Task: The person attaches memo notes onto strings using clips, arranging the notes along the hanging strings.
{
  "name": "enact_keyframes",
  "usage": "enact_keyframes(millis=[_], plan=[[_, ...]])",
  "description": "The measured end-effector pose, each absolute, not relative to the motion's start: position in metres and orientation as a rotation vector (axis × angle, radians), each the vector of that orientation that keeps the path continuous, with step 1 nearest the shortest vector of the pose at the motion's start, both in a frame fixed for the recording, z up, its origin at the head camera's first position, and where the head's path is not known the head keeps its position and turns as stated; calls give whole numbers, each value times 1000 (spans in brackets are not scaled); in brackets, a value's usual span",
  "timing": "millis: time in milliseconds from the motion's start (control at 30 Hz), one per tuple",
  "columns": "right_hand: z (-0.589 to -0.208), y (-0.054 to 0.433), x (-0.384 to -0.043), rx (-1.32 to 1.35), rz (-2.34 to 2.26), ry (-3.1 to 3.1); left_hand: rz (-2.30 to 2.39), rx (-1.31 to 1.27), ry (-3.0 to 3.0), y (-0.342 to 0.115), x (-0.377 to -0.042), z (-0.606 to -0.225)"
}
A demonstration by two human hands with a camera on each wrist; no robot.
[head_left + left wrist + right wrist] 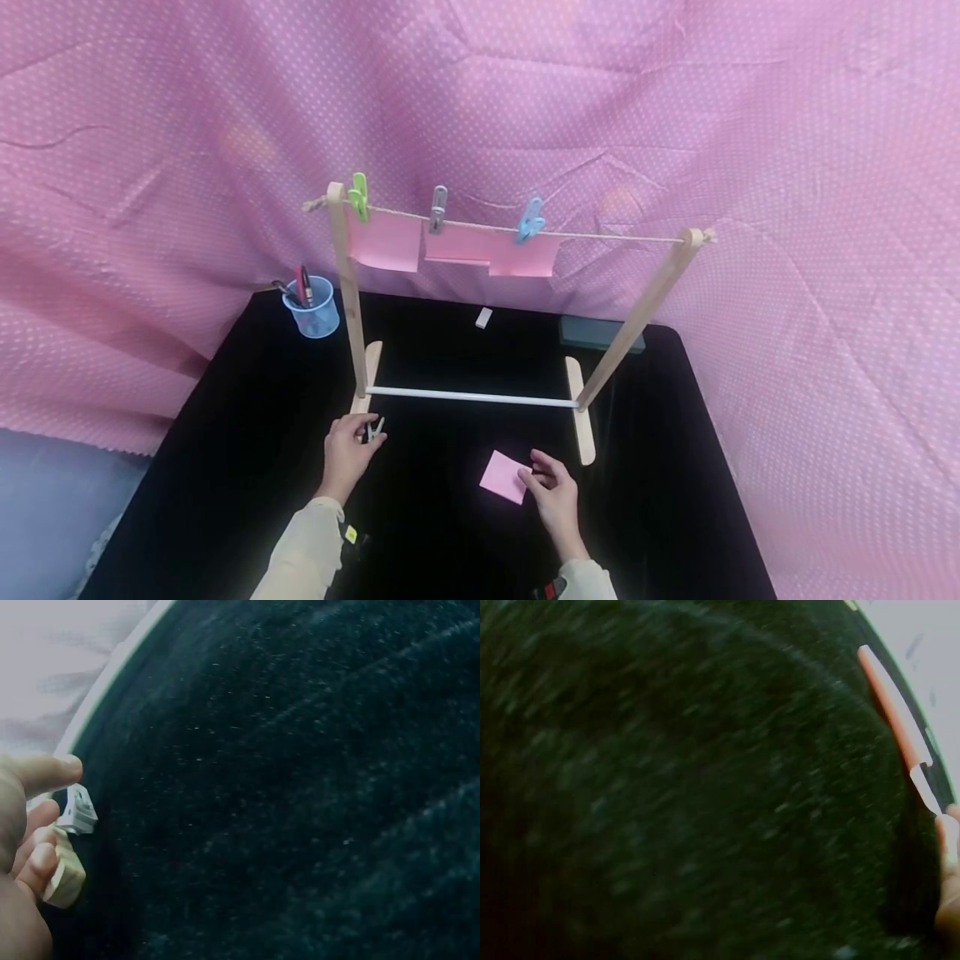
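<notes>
My left hand (348,454) is by the left foot of a wooden stand, pinching a small whitish clothespin (374,430) between thumb and fingertips. In the left wrist view the clothespin (79,811) shows just under one fingertip, beside the wooden foot (66,881). My right hand (553,500) pinches a square pink sticky note (504,477) at its right edge, low over the black table. The note (895,709) shows nearly edge-on in the right wrist view. Three pink notes (386,242) hang from the rope under green (359,197), grey (438,208) and blue (530,220) clothespins.
The rope (618,237) runs between two wooden posts (637,321), joined low by a white rod (472,397). A blue pen cup (315,312) stands back left. Behind the rod lies a white eraser (483,317); a dark green box (592,332) lies behind the right post.
</notes>
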State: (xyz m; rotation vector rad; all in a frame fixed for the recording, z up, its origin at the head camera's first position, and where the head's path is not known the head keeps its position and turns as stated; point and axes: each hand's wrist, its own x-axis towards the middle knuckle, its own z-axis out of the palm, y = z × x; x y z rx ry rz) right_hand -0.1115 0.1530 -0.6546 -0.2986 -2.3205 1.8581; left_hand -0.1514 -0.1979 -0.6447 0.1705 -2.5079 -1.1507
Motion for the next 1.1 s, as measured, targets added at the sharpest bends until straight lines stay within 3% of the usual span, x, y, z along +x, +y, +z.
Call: enact_keyframes(millis=[433,1100], plan=[[-667,155,-106,-149,1474,-2427,-1099,191,-2456,-189,-151,-661],[-674,158,-107,-146,1456,-2454,-1091,100,-2665,-159,-137,-643]])
